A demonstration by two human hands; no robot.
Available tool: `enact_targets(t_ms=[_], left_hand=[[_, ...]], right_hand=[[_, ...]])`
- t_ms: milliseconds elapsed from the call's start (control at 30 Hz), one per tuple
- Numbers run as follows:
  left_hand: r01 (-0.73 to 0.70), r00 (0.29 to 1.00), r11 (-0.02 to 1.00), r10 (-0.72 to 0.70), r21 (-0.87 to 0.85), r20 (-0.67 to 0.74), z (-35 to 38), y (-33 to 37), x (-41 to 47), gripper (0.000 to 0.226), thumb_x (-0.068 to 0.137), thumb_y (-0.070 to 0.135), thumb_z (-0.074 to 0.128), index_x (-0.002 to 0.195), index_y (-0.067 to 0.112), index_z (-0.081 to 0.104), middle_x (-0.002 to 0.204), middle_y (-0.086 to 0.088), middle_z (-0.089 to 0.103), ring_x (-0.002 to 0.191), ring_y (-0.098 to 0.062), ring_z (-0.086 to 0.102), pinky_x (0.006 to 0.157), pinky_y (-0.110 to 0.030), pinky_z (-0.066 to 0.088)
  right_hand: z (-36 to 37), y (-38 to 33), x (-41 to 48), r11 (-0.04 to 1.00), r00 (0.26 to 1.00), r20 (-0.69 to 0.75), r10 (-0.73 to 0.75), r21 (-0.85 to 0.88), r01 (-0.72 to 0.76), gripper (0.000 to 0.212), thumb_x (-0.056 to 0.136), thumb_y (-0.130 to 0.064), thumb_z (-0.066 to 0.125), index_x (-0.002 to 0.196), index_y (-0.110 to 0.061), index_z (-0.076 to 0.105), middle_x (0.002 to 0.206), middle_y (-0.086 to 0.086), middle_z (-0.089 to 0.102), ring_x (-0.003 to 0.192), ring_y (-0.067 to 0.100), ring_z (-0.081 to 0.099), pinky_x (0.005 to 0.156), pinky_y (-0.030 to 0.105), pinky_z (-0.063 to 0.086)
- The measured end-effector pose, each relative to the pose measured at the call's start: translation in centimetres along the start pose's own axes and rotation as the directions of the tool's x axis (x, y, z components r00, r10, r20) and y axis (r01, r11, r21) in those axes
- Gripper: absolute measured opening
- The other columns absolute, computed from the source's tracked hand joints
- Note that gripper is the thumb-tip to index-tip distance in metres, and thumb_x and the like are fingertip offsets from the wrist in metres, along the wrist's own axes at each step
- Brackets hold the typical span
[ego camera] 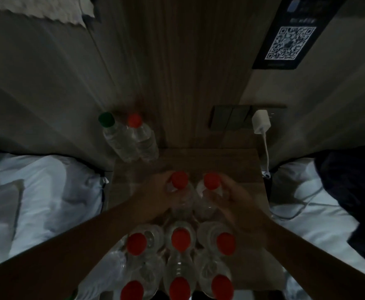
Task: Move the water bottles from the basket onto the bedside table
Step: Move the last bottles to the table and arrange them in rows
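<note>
The wooden bedside table lies straight ahead in dim light. My left hand is shut on a clear red-capped bottle, held upright over the table's middle. My right hand is shut on a second red-capped bottle right beside the first. Nearer to me, several more red-capped bottles stand packed in rows. The basket itself is hidden beneath them. At the table's far left corner stand a green-capped bottle and a red-capped bottle.
Beds with white sheets flank the table on both sides. A white charger is plugged into the wall panel, its cable hanging down the table's right side. A dark garment lies on the right bed. A QR-code sign hangs on the wall.
</note>
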State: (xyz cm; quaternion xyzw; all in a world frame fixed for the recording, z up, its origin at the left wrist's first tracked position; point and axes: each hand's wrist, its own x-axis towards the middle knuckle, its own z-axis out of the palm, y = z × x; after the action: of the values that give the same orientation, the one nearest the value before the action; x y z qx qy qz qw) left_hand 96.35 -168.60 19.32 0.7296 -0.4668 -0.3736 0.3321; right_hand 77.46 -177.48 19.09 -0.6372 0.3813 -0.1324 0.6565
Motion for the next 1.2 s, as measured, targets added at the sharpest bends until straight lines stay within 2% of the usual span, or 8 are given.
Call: enact_targets(t_ms=[167,367,533,667,833,933,1033,1200], left_hand=[[-0.074,0.994,0.986,0.084,0.151,-0.066,-1.7,0.1,1.7,0.013,0.077,0.034,0.072,0.085,0.032,0.063,0.072,0.025,0.055,0.07,0.012,0.052,0.066,0.0,0.038],[-0.009,0.993,1.0,0.009,0.0,-0.121,-4.4,0.3,4.9,0.024,0.066,0.051,0.066,0.087,0.04,0.061,0.098,0.005,0.069,0.093,-0.011,0.063,0.086,-0.031,0.05],[0.007,0.985,0.997,0.007,0.082,-0.17,-5.0,-0.6,7.3,0.036,0.07,0.058,0.057,0.092,0.031,0.063,0.09,0.004,0.067,0.09,-0.015,0.064,0.088,-0.042,0.051],[0.008,0.975,0.995,0.015,0.103,-0.223,-4.7,-0.8,7.8,0.009,0.08,0.04,0.065,0.078,0.035,0.058,0.079,0.014,0.061,0.084,-0.011,0.061,0.079,-0.03,0.047],[0.003,0.967,0.992,0.029,0.129,-0.251,-4.5,-0.4,7.6,0.023,0.084,0.027,0.065,0.072,0.035,0.048,0.072,0.02,0.049,0.071,0.003,0.049,0.064,-0.011,0.034],[0.015,0.961,0.987,0.03,0.158,-0.276,-4.2,-0.3,7.5,0.019,0.081,0.028,0.068,0.079,0.029,0.049,0.076,0.013,0.051,0.081,-0.012,0.055,0.075,-0.022,0.04],[0.013,0.943,0.975,0.062,0.222,-0.328,-4.2,-0.2,7.2,0.025,0.077,0.027,0.072,0.078,0.029,0.048,0.074,0.018,0.045,0.073,-0.006,0.047,0.064,-0.01,0.032],[0.0,0.909,0.964,0.11,0.264,-0.402,-4.3,-1.6,6.0,0.065,0.071,0.03,0.077,0.125,0.018,0.044,0.125,-0.003,0.05,0.102,-0.008,0.045,0.084,-0.019,0.033]], right_hand=[[0.7,-0.8,2.9,0.998,0.999,-0.016,-0.046,0.05,0.047,0.022,0.085,-0.022,0.068,0.105,-0.025,0.064,0.098,-0.004,0.069,0.092,0.008,0.067,0.075,0.023,0.053],[1.9,-2.6,7.3,0.987,0.986,-0.053,-0.16,0.025,0.161,0.024,0.086,-0.021,0.067,0.107,-0.03,0.059,0.101,-0.005,0.066,0.095,0.008,0.064,0.081,0.025,0.051],[2.2,-2.7,10.2,0.982,0.98,-0.068,-0.188,0.005,0.188,0.026,0.086,-0.017,0.067,0.111,-0.023,0.058,0.107,0.002,0.065,0.099,0.015,0.062,0.084,0.029,0.049],[2.3,-2.6,11.5,0.98,0.979,-0.057,-0.197,-0.051,0.194,0.023,0.086,-0.016,0.066,0.102,-0.031,0.059,0.103,-0.001,0.065,0.097,0.012,0.062,0.085,0.029,0.047],[2.2,-2.4,12.3,0.976,0.976,-0.075,-0.206,-0.095,0.198,0.023,0.086,-0.019,0.066,0.098,-0.037,0.058,0.109,0.004,0.065,0.103,0.02,0.062,0.094,0.043,0.05],[2.2,-2.1,12.3,0.974,0.978,-0.076,-0.196,-0.128,0.186,0.022,0.085,-0.028,0.066,0.104,-0.034,0.057,0.111,0.002,0.064,0.105,0.019,0.062,0.095,0.045,0.05],[2.4,-1.8,12.0,0.984,0.983,-0.118,-0.14,-0.128,0.125,0.045,0.077,-0.042,0.07,0.118,-0.034,0.053,0.118,-0.002,0.063,0.109,0.016,0.061,0.096,0.046,0.05],[2.2,-0.2,11.7,0.998,0.991,-0.132,0.018,-0.065,-0.027,0.072,0.059,-0.047,0.081,0.123,-0.033,0.048,0.115,-0.002,0.064,0.104,0.019,0.065,0.087,0.046,0.054]])
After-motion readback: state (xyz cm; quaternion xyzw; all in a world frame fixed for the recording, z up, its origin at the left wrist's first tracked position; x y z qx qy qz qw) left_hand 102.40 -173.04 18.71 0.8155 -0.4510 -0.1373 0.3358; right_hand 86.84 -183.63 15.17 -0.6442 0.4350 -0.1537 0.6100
